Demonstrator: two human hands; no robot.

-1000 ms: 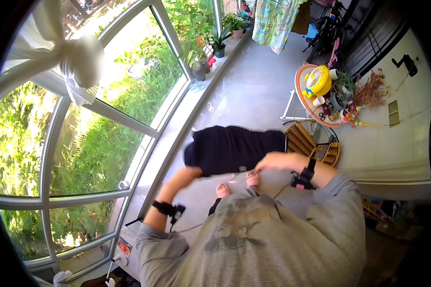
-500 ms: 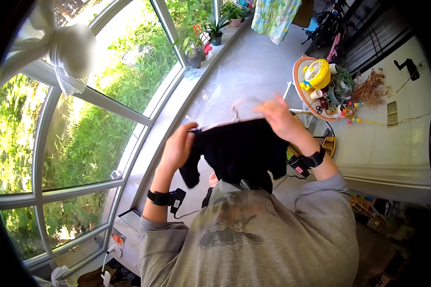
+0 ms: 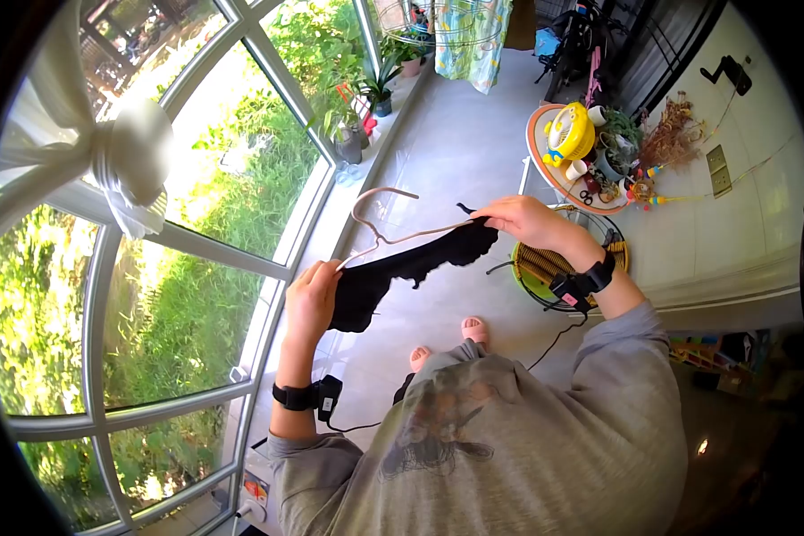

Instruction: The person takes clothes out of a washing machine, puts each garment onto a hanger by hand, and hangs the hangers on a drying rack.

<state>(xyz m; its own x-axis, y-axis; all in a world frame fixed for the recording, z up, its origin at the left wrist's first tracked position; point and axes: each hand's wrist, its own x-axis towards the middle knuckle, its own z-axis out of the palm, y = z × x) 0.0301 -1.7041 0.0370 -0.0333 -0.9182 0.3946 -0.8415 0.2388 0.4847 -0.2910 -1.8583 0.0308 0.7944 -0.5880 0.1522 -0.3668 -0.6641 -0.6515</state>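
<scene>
A black garment point(image 3: 359, 297) is stretched between my two hands, its lower edge swung up and uneven. It hangs along a thin light-brown hanger point(image 3: 355, 211) whose curved hook points up and to the right. My left hand point(image 3: 311, 299) is closed around the garment and the hanger's left end. At the other end, my right hand point(image 3: 520, 221) pinches the black cloth and the hanger's tip between thumb and fingers. Part of the hanger's right arm lies against the cloth.
A round table point(image 3: 545, 170) at the right holds a yellow fan point(image 3: 570, 134), cups and plants. Below it stands a round rack with a woven basket point(image 3: 545, 268). Tall windows point(image 3: 214, 161) line the left. Patterned cloth point(image 3: 473, 40) hangs at the back.
The garment has swung up from hanging broad in front of me to a narrow strip. The hanger's hook now shows plainly, and my right hand has closed on the right end.
</scene>
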